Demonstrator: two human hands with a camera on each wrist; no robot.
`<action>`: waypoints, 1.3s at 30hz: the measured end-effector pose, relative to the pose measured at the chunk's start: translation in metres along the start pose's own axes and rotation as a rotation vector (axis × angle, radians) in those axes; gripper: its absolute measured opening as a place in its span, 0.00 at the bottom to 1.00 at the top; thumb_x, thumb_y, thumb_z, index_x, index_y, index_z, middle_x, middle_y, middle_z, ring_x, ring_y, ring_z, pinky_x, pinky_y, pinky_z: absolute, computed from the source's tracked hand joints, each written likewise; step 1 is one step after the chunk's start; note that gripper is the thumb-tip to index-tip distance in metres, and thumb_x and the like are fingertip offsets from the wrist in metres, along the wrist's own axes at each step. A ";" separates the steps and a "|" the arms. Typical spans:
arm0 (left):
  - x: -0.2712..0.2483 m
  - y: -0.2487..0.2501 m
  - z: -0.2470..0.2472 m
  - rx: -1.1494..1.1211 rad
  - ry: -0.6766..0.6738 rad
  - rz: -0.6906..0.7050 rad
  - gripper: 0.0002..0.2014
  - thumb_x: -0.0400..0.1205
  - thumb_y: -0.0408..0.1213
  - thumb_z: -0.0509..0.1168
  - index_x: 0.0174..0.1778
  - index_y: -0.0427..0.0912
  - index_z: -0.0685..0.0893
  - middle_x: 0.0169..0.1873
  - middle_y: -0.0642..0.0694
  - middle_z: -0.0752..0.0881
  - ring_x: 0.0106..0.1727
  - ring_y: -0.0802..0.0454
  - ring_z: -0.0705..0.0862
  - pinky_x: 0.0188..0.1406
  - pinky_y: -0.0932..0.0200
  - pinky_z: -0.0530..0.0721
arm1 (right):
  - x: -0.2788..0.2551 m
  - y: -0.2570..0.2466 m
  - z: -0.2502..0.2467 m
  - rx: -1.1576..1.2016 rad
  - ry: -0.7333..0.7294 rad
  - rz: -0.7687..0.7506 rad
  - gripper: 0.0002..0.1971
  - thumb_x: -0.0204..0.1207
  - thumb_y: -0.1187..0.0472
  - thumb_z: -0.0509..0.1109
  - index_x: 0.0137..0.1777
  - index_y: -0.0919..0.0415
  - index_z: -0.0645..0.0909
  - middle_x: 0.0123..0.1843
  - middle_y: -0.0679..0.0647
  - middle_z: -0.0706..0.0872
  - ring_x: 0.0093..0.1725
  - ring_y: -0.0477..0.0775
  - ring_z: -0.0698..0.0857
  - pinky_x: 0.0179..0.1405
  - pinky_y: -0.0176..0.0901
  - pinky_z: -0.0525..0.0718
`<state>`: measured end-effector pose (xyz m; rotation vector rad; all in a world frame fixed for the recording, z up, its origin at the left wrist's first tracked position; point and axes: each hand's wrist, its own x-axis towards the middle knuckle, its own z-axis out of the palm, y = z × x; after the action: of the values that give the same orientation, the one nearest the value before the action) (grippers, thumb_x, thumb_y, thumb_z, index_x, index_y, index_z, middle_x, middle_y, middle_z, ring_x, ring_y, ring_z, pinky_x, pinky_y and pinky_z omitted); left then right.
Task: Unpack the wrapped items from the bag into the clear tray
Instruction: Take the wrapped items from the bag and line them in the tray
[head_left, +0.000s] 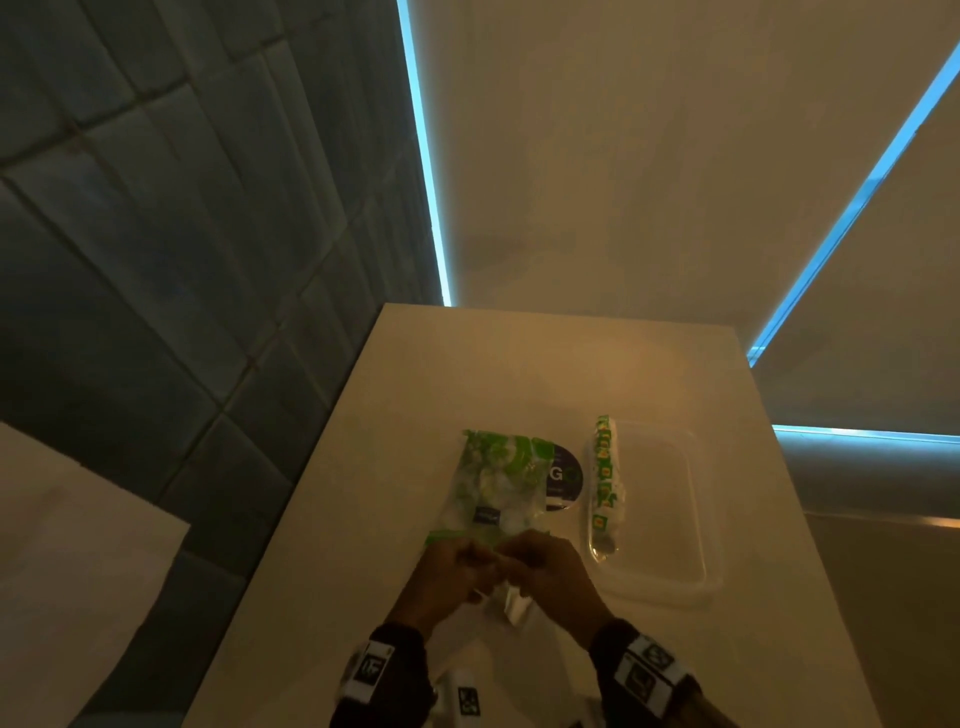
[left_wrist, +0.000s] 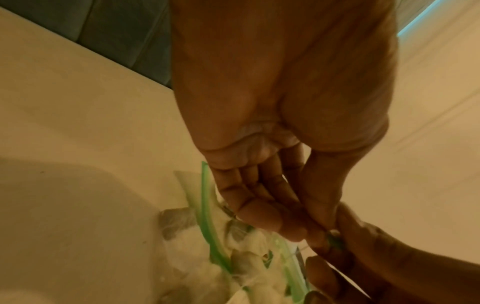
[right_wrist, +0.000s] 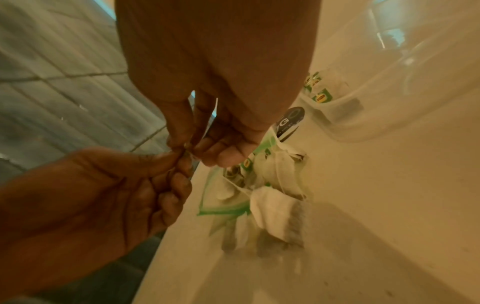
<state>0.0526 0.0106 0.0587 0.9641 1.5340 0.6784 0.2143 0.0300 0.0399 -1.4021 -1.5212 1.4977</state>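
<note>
Together, left hand (head_left: 447, 569) and right hand (head_left: 545, 569) pinch the bag (head_left: 493, 483) mouth.

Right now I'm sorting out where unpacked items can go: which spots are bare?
The clear tray is bare right of the wrapped row along its left wall. The table beyond the bag is bare too. It is crowded near the front, where both hands pinch the bag's mouth.

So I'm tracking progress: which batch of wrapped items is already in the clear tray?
The row with green-and-yellow labels, lined along the clear tray's left wall. The rest sit inside the green-edged bag, whose near edge the left hand and right hand pinch.
</note>
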 end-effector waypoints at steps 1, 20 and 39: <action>-0.001 0.006 -0.001 0.001 -0.001 0.026 0.08 0.76 0.36 0.74 0.47 0.36 0.86 0.35 0.46 0.89 0.33 0.54 0.85 0.33 0.62 0.83 | 0.002 -0.004 -0.003 0.057 -0.011 0.015 0.03 0.74 0.66 0.76 0.45 0.65 0.87 0.33 0.53 0.90 0.30 0.44 0.84 0.32 0.40 0.82; -0.007 0.029 0.020 0.490 -0.117 0.290 0.08 0.75 0.33 0.71 0.45 0.51 0.87 0.46 0.51 0.84 0.47 0.56 0.80 0.47 0.74 0.78 | 0.005 -0.099 -0.059 0.287 -0.298 -0.021 0.03 0.80 0.69 0.69 0.46 0.69 0.80 0.42 0.69 0.87 0.34 0.60 0.86 0.30 0.46 0.84; -0.008 0.020 0.015 -0.032 0.204 0.199 0.08 0.75 0.40 0.74 0.30 0.53 0.91 0.28 0.48 0.87 0.35 0.52 0.84 0.40 0.44 0.87 | 0.009 -0.104 -0.078 0.421 0.010 -0.128 0.04 0.78 0.72 0.68 0.48 0.76 0.80 0.36 0.64 0.85 0.32 0.58 0.81 0.33 0.49 0.81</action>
<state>0.0718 0.0119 0.0765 1.0583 1.6117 0.9637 0.2549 0.0828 0.1512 -1.0454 -1.1748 1.6106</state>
